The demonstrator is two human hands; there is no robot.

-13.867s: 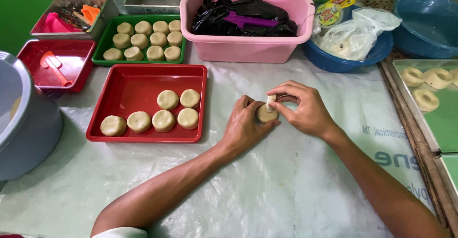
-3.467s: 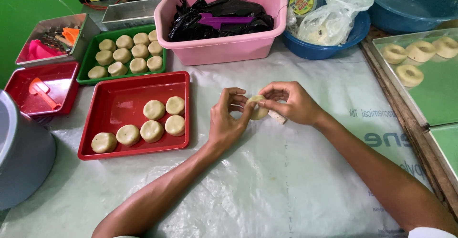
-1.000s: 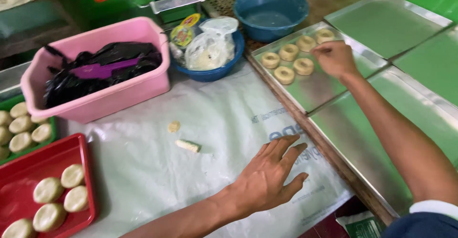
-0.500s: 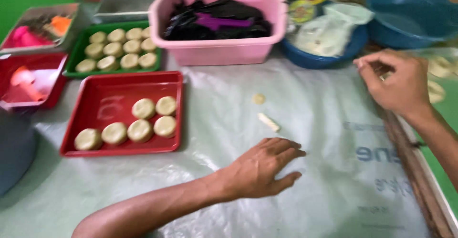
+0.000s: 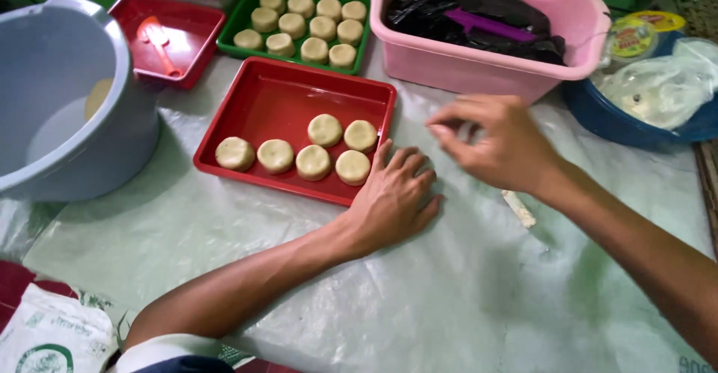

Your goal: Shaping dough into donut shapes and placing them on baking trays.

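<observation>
At the table's centre: we rest our left hand (image 5: 395,201) flat on the pale plastic sheet (image 5: 374,298), fingers spread wide and holding nothing, its fingertips just beside the near right corner of the red tray (image 5: 247,119); it looks placed there to steady us and to stay close to the dough.

Right hand: our right hand (image 5: 497,145) hovers at 3 o'clock of the tray, above the sheet, fingers drawn narrow with thumb and forefinger almost meeting; we cannot tell whether a crumb sits between them, and nothing larger shows in it.

Dough discs: six pale dough discs (image 5: 313,161) lie in the red tray, four in a row along its near edge and two behind, apart enough not to stick, at 10 o'clock of our left hand.

Dough stick: a small dough stick (image 5: 518,208) lies on the sheet at 5 o'clock of our right hand, just below the wrist.

Green tray: at 12 o'clock of the red tray, the green tray (image 5: 247,10) holds more discs, packed in rows as stock.

Pink tub: at 12 o'clock of our right hand, the pink tub (image 5: 479,63) holds black plastic.

Grey bucket: at 9 o'clock, the grey bucket (image 5: 67,149) stands well apart from both hands.
</observation>
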